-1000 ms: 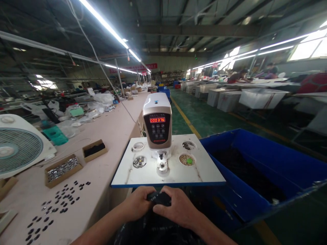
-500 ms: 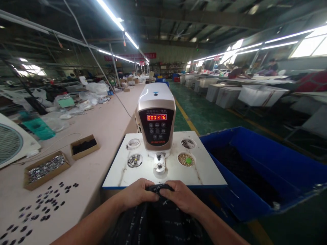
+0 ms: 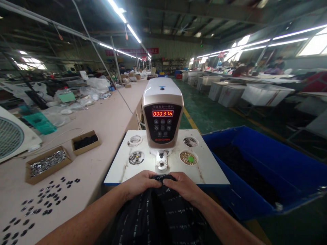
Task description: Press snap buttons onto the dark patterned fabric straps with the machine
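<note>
A black garment with small white lettering (image 3: 158, 217) hangs down toward me from both hands. My left hand (image 3: 140, 183) is closed on its upper edge, thumb on top. Close beside it, my right hand (image 3: 182, 187) pinches the same edge, the two thumbs almost touching. Just beyond my fingers is the lower head (image 3: 161, 164) of a button-attaching machine (image 3: 162, 112), whose red display reads 000376. The garment's edge lies over the front of the white machine table (image 3: 114, 175); whether it touches the machine head cannot be made out.
Left on the long table are a cardboard box of metal fasteners (image 3: 48, 162), a smaller box with black contents (image 3: 85, 142) and scattered dark discs (image 3: 48, 197). A blue bin (image 3: 293, 170) holding dark cloth stands right. Recessed cups hold gold pieces (image 3: 185, 160) and metal parts (image 3: 136, 158).
Both hands, still gripping the garment's edge, have moved slightly forward, nearer the machine head. The camera view has shifted a little. The display number is the same.
</note>
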`<action>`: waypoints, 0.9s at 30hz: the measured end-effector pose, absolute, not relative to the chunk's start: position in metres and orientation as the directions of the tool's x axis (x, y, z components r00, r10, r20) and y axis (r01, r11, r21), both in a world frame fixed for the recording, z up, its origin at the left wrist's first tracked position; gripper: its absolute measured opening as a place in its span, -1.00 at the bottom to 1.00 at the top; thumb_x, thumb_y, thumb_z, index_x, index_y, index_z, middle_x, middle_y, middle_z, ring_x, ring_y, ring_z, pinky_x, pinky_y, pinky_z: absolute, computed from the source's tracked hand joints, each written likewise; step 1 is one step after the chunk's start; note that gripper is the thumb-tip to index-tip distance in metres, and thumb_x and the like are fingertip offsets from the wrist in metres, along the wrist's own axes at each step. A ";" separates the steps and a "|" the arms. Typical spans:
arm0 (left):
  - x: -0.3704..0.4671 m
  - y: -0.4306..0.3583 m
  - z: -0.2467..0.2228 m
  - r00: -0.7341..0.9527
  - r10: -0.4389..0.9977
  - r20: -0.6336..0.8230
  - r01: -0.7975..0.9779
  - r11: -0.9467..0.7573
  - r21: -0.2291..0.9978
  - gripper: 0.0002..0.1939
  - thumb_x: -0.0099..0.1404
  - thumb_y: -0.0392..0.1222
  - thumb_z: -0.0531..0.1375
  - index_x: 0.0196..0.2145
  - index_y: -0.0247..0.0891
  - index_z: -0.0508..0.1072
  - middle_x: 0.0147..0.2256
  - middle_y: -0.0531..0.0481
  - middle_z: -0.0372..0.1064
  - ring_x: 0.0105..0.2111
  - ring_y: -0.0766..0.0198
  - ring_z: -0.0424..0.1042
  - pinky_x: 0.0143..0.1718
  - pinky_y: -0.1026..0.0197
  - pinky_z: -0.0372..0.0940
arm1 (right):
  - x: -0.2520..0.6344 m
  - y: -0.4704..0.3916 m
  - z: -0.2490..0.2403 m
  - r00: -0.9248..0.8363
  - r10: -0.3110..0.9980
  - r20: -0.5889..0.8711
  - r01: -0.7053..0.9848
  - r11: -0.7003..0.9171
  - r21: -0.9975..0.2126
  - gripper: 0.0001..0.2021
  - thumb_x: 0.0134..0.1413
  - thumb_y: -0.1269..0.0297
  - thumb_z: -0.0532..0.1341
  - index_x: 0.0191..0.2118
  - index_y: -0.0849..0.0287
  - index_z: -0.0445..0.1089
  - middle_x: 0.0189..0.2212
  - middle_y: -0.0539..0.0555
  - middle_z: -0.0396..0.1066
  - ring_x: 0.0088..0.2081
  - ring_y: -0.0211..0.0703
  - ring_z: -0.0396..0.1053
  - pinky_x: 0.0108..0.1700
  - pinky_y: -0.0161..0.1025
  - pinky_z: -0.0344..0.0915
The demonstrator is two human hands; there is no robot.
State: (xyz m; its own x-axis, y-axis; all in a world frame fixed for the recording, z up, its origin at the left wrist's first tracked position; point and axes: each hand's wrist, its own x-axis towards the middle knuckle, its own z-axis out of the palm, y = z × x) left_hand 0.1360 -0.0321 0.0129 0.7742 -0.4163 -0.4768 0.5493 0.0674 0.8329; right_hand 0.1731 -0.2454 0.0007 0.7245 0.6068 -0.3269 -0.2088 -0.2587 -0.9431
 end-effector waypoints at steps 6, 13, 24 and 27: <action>0.177 -0.035 0.010 0.826 -0.263 -0.498 0.506 -0.040 0.861 -0.75 0.01 -0.15 0.30 -0.34 -0.33 0.55 -0.40 -0.06 0.53 -0.45 0.27 0.41 -0.35 0.26 0.23 | 0.223 -0.234 -0.002 0.822 0.508 -0.256 0.032 -0.491 -0.871 -0.60 0.05 -0.05 0.23 -0.38 0.26 0.46 -0.49 0.03 0.40 -0.43 -0.21 0.28 -0.42 -0.33 0.08; 0.210 -0.031 0.010 0.843 -0.169 -0.510 0.481 -0.187 0.857 -0.80 -0.05 -0.17 0.27 -0.43 -0.33 0.48 -0.49 -0.01 0.46 -0.51 0.24 0.34 -0.43 0.23 0.15 | 0.256 -0.221 -0.011 0.874 0.451 -0.180 0.140 -0.590 -0.795 -0.65 0.04 0.01 0.24 -0.47 0.25 0.44 -0.52 0.01 0.38 -0.40 -0.19 0.31 -0.40 -0.31 0.03; 0.227 -0.024 0.000 0.817 -0.169 -0.551 0.518 -0.202 0.831 -0.73 -0.09 -0.13 0.28 -0.39 -0.30 0.49 -0.41 -0.07 0.50 -0.36 0.06 0.45 -0.27 0.12 0.29 | 0.270 -0.216 -0.020 0.874 0.454 -0.173 0.150 -0.591 -0.793 -0.67 0.02 0.03 0.24 -0.42 0.24 0.52 -0.49 -0.01 0.44 -0.37 -0.18 0.37 -0.39 -0.33 0.08; 0.228 -0.023 0.000 0.806 -0.180 -0.564 0.528 -0.211 0.823 -0.72 -0.09 -0.12 0.30 -0.38 -0.30 0.50 -0.40 -0.07 0.51 -0.34 0.05 0.45 -0.25 0.12 0.29 | 0.270 -0.215 -0.021 0.874 0.455 -0.171 0.151 -0.588 -0.795 -0.67 0.02 0.02 0.25 -0.43 0.24 0.52 -0.49 -0.01 0.45 -0.36 -0.16 0.37 -0.39 -0.33 0.09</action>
